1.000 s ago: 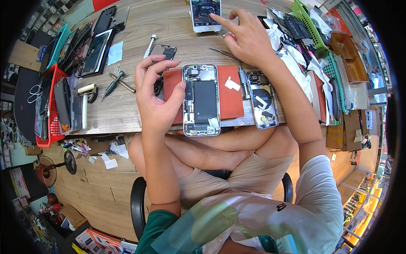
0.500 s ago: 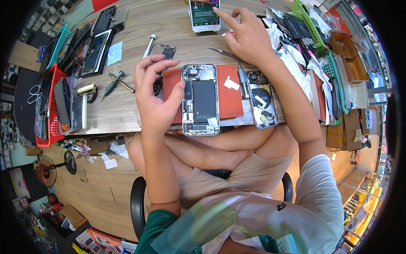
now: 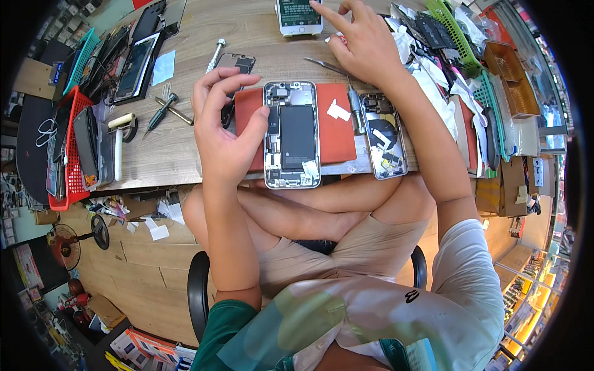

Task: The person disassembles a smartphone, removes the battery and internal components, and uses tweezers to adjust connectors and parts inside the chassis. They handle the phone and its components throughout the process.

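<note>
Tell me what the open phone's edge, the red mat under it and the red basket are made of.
The open phone has a shiny silvery edge, so probably metal. The red mat looks flat and dull, maybe rubber or leather-like; I can't tell which. The red basket looks plastic: bright, with neat rows of holes.
</note>
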### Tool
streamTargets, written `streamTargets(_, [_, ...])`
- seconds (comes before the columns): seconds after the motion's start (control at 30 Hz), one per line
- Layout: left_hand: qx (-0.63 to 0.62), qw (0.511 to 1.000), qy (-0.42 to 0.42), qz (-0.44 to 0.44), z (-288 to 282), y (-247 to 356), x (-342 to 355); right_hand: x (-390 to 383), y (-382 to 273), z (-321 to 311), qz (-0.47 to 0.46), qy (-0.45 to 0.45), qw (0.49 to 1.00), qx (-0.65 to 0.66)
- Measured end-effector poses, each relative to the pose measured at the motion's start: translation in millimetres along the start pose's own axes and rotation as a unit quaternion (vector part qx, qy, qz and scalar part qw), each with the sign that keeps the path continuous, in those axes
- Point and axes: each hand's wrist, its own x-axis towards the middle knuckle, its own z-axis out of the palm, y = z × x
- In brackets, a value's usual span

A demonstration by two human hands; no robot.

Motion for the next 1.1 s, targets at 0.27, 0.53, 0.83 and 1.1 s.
streamTargets(0.27, [-0.009,1.0,0.006,-0.005,0.0,0.3,1.3,-8.0,15.5,12.9,-0.033,0.012,0.998,-0.046])
streamTargets(0.53, [-0.016,1.0,0.012,0.003,0.1,1.3,2.4,-3.5,0.5,-7.5,-0.009,0.049,0.998,0.043])
streamTargets(0.83, [-0.029,0.997,0.067,0.001,2.8,-0.8,3.0,13.3,-42.7,-68.8,-0.049,-0.031,0.978,0.202])
streamTargets(1.1, [-0.018,0.996,0.086,0.015,2.2,-4.5,1.5,6.8,-83.6,-55.6,-0.123,-0.113,0.957,0.238])
